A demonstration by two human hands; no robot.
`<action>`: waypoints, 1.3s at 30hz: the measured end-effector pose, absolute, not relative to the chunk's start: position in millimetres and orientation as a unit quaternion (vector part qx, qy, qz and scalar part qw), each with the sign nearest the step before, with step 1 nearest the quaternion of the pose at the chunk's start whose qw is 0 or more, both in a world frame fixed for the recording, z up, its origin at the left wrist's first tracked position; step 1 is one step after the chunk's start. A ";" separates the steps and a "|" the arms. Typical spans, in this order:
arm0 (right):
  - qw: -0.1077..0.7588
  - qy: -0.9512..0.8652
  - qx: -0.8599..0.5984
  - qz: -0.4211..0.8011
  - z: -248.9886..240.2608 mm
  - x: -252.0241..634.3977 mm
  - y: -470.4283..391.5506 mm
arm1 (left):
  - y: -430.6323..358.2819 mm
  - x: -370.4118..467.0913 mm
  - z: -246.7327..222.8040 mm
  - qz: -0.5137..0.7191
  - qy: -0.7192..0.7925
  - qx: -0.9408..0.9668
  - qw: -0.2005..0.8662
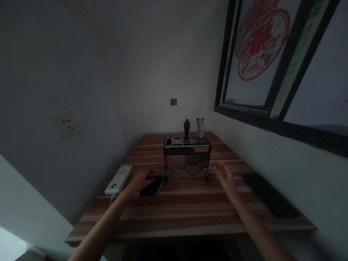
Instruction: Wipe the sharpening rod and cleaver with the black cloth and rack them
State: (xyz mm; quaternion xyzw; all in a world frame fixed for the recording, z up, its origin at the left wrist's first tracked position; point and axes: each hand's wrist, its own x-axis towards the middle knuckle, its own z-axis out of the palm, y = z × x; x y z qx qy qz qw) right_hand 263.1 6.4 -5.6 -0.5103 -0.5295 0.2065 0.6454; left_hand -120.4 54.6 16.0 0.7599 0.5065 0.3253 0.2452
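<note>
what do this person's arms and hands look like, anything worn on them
The left hand and right hand are ungloved. The left forearm and right forearm are bare, tapering toward the wrists, with no sleeve, watch or marking visible. It is too dim and blurred to rule out a thin ring.

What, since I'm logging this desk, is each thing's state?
Left hand: at black item, grip unclear
Right hand: open, empty
Stand: upright
Black bottle-shaped object: upright
Patterned cylinder: upright
White box: flat, cable at near end
Dark slab: lying flat
Wall socket: no plug visible
</note>
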 end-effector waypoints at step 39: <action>0.662 -0.523 -0.513 0.160 -0.4 256.7 -6.0 | 7.5 12.1 1.4 0.307 0.236 0.545 0.744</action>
